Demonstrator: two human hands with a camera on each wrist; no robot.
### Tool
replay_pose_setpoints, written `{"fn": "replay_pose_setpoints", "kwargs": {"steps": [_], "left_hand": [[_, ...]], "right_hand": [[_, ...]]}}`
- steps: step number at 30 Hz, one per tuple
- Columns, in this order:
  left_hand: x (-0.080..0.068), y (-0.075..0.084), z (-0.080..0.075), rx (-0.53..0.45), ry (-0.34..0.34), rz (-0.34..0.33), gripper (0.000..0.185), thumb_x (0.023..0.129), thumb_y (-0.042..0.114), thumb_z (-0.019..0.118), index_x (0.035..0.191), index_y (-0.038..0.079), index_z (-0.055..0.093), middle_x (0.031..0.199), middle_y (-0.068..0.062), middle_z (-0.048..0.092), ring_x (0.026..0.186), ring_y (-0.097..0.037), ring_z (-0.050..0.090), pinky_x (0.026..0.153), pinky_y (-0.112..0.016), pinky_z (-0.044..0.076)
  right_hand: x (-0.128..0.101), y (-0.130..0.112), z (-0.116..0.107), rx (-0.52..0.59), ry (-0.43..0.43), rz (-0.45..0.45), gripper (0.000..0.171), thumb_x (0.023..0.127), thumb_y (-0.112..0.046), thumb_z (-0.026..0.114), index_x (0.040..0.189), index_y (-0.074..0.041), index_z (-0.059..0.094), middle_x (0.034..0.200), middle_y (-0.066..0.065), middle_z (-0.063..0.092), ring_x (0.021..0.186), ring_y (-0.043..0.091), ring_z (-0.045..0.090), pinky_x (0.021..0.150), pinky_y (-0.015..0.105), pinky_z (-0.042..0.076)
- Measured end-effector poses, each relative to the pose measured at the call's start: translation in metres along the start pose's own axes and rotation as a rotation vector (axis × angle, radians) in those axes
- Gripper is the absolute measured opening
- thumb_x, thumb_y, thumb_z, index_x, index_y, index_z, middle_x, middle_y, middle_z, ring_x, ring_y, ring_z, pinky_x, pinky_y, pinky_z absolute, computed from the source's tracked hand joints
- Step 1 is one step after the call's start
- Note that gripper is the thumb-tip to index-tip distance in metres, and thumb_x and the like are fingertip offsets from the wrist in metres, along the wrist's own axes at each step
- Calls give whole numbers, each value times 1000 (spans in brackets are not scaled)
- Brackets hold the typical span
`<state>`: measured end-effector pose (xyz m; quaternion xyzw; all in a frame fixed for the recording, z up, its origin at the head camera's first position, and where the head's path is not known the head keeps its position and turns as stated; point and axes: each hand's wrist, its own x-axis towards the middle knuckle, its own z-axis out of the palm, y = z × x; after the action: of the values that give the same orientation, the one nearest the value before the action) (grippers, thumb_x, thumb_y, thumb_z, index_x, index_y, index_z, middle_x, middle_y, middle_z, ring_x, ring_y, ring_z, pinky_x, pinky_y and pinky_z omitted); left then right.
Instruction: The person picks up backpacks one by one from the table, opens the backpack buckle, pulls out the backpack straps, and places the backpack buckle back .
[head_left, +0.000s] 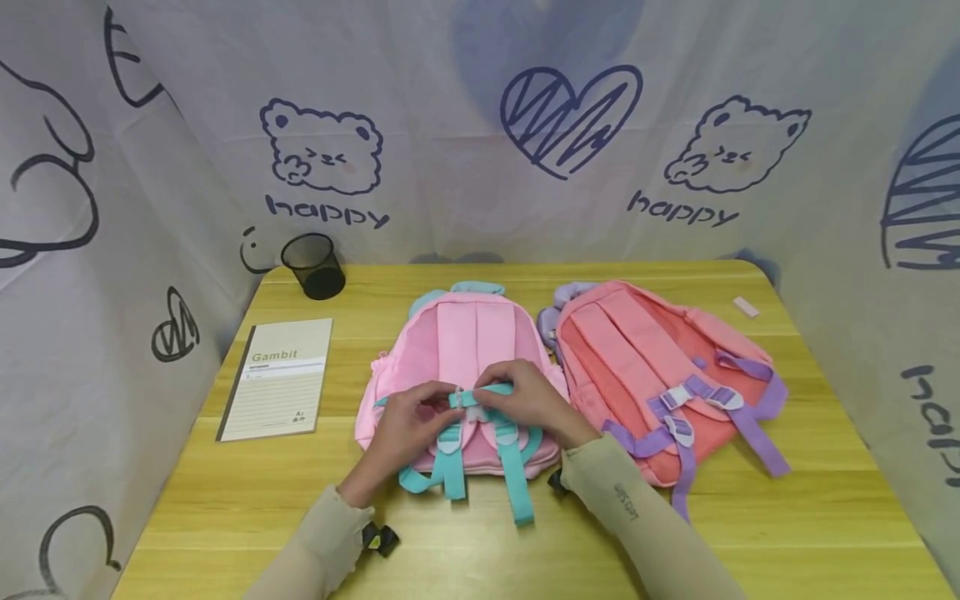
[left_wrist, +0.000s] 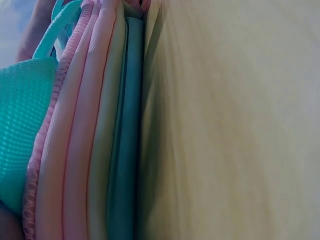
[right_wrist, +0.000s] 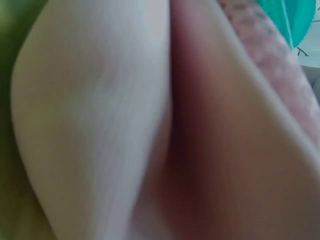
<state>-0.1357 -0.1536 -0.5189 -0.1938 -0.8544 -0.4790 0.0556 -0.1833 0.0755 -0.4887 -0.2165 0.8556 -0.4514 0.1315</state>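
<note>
A light pink backpack (head_left: pixel 476 333) lies on the table with its shoulder-strap side up; its layered edge fills part of the left wrist view. Across its lower middle runs a teal chest strap (head_left: pixel 491 390) with a small white buckle (head_left: pixel 459 398). My left hand (head_left: pixel 411 421) pinches the strap at this buckle between thumb and fingers. From the other side, my right hand (head_left: pixel 525 398) pinches the teal strap. Below both hands, teal webbing tails (head_left: pixel 516 483) hang past the backpack's bottom edge. In the right wrist view blurred skin hides the fingertips.
To the right lies a coral backpack (head_left: pixel 600 333) with purple straps, close beside the pink one. A notebook (head_left: pixel 277 383) lies at the left, a black mesh pen holder (head_left: pixel 315 267) at the back left corner. A small pale block (head_left: pixel 746 307) is at the back right.
</note>
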Motion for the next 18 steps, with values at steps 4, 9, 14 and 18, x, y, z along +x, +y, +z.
{"fn": "replay_pose_setpoints", "kwargs": {"steps": [4,9,14,18], "left_hand": [[0,0,0,4,-4,14,27,93,23,80,118,16,74,97,5,74,86,-7,65,80,-29,57],[0,0,0,15,5,19,27,93,24,80,119,16,74,99,5,75,88,-8,66,79,-31,57],[0,1,0,16,5,14,28,93,25,80,119,16,74,102,5,75,90,-9,66,79,-32,58],[0,1,0,16,3,12,28,93,24,80,119,16,74,101,5,75,88,-9,65,78,-31,57]], "right_hand": [[1,-2,1,14,-6,-11,8,96,-21,73,91,-18,78,91,-5,74,85,11,63,84,32,53],[1,-4,1,43,-19,-18,9,97,-19,71,92,-15,77,89,-3,73,84,11,63,85,32,52],[1,-5,2,57,-29,4,11,97,-22,71,92,-17,78,81,-4,70,80,12,63,86,33,51],[2,-4,3,81,-34,15,11,98,-22,72,92,-16,78,76,-5,69,79,12,62,85,32,50]]}}
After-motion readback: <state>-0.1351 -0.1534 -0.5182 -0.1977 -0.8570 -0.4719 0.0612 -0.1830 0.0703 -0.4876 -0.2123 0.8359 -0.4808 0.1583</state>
